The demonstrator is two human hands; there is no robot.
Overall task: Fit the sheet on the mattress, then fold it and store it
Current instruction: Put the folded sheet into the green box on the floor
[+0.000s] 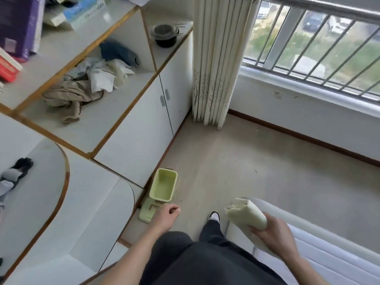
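The folded sheet point(245, 215) is gripped by the right hand point(272, 233) at lower right, its long axis pointing up-left; the left hand point(164, 219) hangs loosely curled and empty.

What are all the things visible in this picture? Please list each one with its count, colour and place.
folded sheet: one, pale green, in the right hand's grip, above the mattress corner
mattress: one, white, lower right
bin: one, light green, open, on the floor against the cabinet
bin lid: one, light green, on the floor beside the bin
cabinet: one, white with wood edging, left
clothes: a heap, beige, white and blue, on the open shelf
bowl: one, dark, lidded, on the cabinet top
curtain: one, cream, by the window
left hand: empty, loosely curled
right hand: holds the sheet
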